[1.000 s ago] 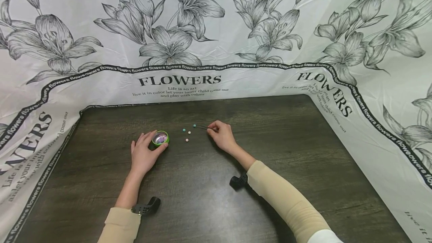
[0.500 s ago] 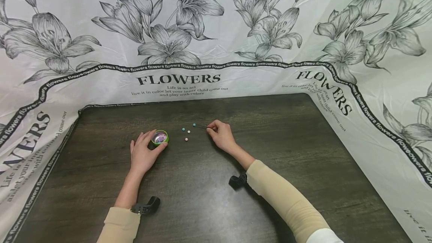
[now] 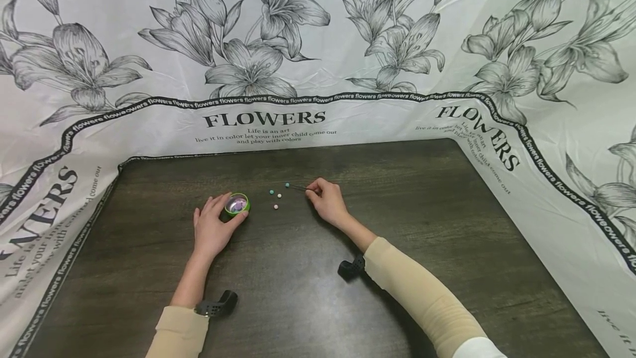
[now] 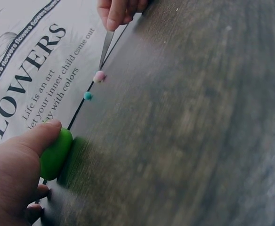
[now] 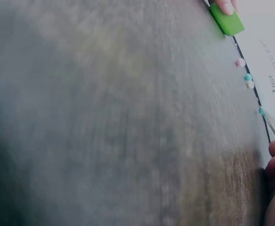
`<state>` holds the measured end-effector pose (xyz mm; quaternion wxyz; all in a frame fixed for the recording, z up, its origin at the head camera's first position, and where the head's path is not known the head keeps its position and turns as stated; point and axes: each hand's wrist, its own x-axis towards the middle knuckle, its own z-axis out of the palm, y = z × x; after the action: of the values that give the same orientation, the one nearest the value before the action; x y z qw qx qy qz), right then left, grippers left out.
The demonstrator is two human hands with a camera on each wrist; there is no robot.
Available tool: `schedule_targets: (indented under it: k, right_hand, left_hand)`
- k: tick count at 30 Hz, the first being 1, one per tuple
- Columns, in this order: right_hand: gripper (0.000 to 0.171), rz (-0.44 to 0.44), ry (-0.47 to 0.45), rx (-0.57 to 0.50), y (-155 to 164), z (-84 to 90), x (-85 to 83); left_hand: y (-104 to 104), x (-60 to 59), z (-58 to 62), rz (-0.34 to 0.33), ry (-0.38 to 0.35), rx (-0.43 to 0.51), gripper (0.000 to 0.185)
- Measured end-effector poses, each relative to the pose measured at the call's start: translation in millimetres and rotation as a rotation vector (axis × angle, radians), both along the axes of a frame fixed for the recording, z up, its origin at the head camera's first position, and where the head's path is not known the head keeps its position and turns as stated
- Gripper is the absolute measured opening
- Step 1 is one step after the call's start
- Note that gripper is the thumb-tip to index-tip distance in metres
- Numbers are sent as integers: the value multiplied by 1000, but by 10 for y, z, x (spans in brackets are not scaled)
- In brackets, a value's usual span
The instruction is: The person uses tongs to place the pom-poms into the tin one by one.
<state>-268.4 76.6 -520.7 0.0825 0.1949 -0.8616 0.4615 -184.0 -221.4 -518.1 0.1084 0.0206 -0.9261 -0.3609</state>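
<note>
Four beads (image 3: 271, 192) remained outside the cup (image 4: 56, 155) my left hand (image 3: 212, 224) gripped. My right hand (image 3: 327, 201) pinched tweezers (image 4: 107, 40) at its nearest bead (image 3: 287, 185).

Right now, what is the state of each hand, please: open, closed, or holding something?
Left hand: holding the green container between thumb and fingers.
Right hand: holding tweezers, tips at a teal bead; whether they pinch it cannot be told.

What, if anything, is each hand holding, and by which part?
The right hand pinches slim grey metallic tweezers well back from the tips. The left hand holds a round green container by its outer side, between thumb and fingers.
</note>
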Motion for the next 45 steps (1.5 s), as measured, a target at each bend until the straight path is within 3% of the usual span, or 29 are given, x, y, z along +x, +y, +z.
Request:
schedule_targets:
  k: [15, 23, 34, 45]
  right_hand:
    - [5, 23, -36, -42, 8, 36, 24]
    - [5, 26, -7, -37, -64, 139, -8]
    - [5, 118, 49, -83, -401, 317, 104]
    - [6, 228, 1, -94, -693, 323, 246]
  left_hand:
    - [6, 32, -5, 8, -23, 14, 73]
    - [5, 10, 12, 10, -28, 6, 74]
    - [-11, 2, 16, 7, -20, 7, 73]
    - [-5, 10, 30, 6, -38, -5, 74]
